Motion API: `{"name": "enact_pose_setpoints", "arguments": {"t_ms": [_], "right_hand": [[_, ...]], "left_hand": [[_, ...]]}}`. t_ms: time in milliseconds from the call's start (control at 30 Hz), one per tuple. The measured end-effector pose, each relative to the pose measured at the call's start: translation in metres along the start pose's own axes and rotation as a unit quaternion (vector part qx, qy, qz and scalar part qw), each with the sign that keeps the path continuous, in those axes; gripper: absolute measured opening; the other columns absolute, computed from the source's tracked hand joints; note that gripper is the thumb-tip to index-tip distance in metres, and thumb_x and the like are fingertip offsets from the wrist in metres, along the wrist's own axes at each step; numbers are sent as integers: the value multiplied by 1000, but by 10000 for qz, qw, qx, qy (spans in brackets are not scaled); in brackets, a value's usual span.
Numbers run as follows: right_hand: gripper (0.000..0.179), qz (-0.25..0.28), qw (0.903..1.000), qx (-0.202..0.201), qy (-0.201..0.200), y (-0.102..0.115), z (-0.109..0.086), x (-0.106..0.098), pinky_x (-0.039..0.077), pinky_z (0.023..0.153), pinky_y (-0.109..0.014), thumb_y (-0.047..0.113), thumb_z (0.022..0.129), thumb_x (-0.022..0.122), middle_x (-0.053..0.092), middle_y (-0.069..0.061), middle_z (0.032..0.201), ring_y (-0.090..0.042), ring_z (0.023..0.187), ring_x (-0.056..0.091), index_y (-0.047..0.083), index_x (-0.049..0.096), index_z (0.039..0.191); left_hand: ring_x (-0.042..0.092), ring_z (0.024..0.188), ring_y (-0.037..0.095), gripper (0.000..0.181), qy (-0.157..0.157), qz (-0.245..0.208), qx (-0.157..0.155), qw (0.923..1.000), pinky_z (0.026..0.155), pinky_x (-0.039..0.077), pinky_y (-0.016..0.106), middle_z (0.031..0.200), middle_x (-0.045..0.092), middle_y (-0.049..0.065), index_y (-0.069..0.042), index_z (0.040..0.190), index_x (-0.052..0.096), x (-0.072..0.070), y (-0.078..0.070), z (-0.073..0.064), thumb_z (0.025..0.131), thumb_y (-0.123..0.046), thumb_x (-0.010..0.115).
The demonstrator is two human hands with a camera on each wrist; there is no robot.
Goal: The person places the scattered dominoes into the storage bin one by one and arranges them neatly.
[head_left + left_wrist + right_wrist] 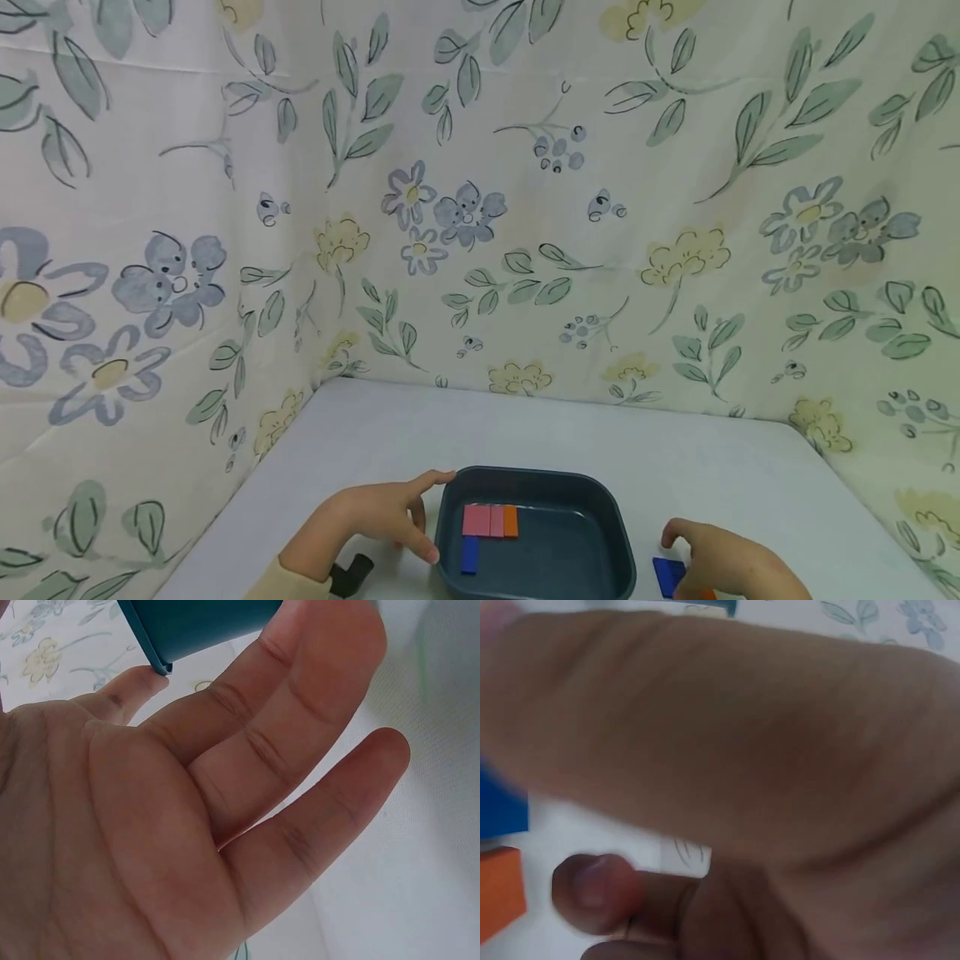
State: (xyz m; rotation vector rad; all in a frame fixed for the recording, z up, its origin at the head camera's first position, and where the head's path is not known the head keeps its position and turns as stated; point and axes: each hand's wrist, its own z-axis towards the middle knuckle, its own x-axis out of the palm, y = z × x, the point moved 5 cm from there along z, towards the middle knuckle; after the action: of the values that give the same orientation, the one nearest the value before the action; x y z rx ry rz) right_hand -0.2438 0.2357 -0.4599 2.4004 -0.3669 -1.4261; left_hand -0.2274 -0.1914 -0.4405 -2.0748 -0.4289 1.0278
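Note:
A dark teal tray [555, 487] stands on the white table, with my left hand [386, 512] at its left side. The index fingertip rests at the rim's back left corner, and the thumb [426, 546] lies close to the left wall. In the left wrist view, the fingers spread beside the tray [202, 630]. Right of the tray, my right hand [723, 562] reaches over a blue block [667, 575] with loosely bent fingers, and an orange block [708, 594] shows partly below it. In the right wrist view, the blue block [501, 802] and orange block [499, 889] lie beyond the thumb.
Inside the tray, pink blocks [477, 521] and an orange block [511, 521] lie in a row, with a blue block [469, 555] below at the left. Floral cloth [525, 208] hangs behind and beside the table [420, 417]. A black device [351, 575] sits at my left wrist.

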Motion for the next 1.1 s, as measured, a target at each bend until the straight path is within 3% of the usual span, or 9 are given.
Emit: {"name": "enact_pose_setpoints", "arguments": {"t_ms": [167,533,800,1100], "right_hand": [[56,-406,9990,187,47,-1,3,6,49,72,-54,17,65,95,60,-5,88,-25,78,55,14,58,106],[45,-412,9989,225,-68,1,13,12,51,70,-52,4,68,89,59,-6,83,-26,74,55,13,61,102],[40,-564,9971,-61,-501,10,4,-9,51,72,-54,18,69,92,62,-8,90,-26,77,56,10,66,98],[53,-830,9891,79,-1213,19,-18,-36,52,71,-55,34,66,93,67,-11,94,-27,82,61,6,71,105]], "left_hand": [[60,69,25,99,-15,7,83,10000,66,46,38,92,62,7,-29,156,29,-2,0,-1,77,-27,89],[60,69,26,99,-90,3,73,9999,66,47,40,91,62,7,-28,156,29,-2,2,-2,77,-28,89],[60,69,26,98,-59,43,70,9999,66,46,39,91,62,7,-28,156,30,-1,2,-2,77,-27,89],[60,69,27,98,-12,42,91,9999,66,46,38,92,61,7,-29,155,30,-1,2,0,77,-27,89]]}}
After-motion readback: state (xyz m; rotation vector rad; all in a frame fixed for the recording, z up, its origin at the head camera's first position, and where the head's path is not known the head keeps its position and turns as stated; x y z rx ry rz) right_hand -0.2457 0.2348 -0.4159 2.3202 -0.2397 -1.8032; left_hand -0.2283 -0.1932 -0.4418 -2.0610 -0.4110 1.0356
